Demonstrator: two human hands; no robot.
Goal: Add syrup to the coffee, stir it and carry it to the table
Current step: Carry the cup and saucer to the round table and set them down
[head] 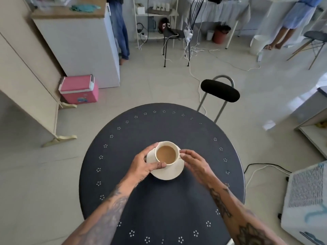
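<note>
A cream cup full of light-brown milky coffee stands on a cream saucer near the middle of a round dark table with small white flower marks. My left hand wraps the cup's left side, thumb along its near wall. My right hand touches the cup's right side, where its fingertips pinch the handle. The handle itself is hidden under those fingers. No syrup bottle or spoon is in view.
A black-backed metal chair stands just beyond the table. A pink cooler box sits on the floor at left by a white cabinet. Cables trail over the floor. Two people stand at the back. A patterned white box is at right.
</note>
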